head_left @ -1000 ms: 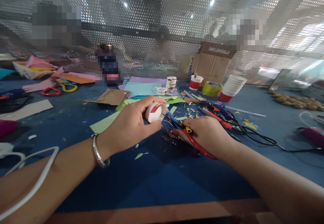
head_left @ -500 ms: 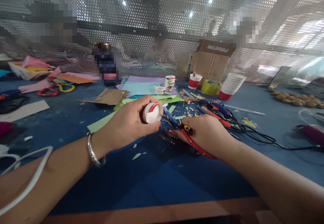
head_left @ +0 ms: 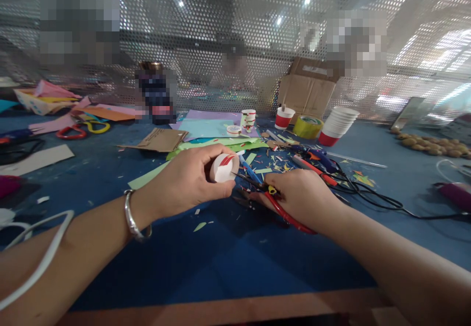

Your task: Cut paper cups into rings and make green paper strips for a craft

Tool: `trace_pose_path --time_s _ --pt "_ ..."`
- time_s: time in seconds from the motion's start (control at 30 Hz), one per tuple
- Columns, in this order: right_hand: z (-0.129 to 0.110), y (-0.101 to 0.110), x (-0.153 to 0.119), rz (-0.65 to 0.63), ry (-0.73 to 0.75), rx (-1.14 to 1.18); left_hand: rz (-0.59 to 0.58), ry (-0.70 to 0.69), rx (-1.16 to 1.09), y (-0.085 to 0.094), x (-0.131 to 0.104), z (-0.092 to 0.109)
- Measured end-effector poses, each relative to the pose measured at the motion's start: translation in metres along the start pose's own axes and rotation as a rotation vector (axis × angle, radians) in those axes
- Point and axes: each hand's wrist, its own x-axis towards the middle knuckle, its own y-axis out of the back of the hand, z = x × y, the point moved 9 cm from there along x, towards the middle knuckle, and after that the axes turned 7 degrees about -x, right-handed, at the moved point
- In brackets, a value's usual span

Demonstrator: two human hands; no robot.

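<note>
In my left hand [head_left: 184, 176] is a small white paper cup piece [head_left: 223, 173] with red stripes, gripped between thumb and fingers. Scissors with red handles [head_left: 285, 211] are in my right hand [head_left: 307, 193]. Their blades are spread; the upper blade's tip meets the cup piece's right edge, while the lower one sits below it, above the blue tabletop. My right fingers partly hide the handles. Just behind the blades lies a blue pen-like stick [head_left: 250, 169].
Paper scraps [head_left: 277, 164] litter the table behind my hands. Farther back are coloured paper sheets [head_left: 209, 127], a patterned paper cup [head_left: 248, 120], yellow tape [head_left: 308, 127] and stacked cups [head_left: 337, 124]. A glue gun [head_left: 324, 161] with a black cord lies right; cardboard [head_left: 162, 140] lies left.
The cup piece has turned slightly in my left hand, its red stripes shifting. Both hands sit marginally lower in the picture, and the scissors stay at the cup's edge.
</note>
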Motion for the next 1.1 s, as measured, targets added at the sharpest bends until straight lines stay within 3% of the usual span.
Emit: trace_pose_path --time_s 0.33,0.93,1.1 --pt "-0.008 -0.001 -0.003 -0.025 0.076 -0.025 -0.038 -0.004 -0.031 -0.003 0.0 0.0" --pt "-0.014 0.001 -0.002 -0.067 0.133 -0.012 -0.265 0.178 -0.574 -0.017 0.003 -0.021" --pt "-0.014 0.002 -0.002 -0.073 0.136 -0.04 -0.279 0.175 -0.483 -0.016 0.003 -0.025"
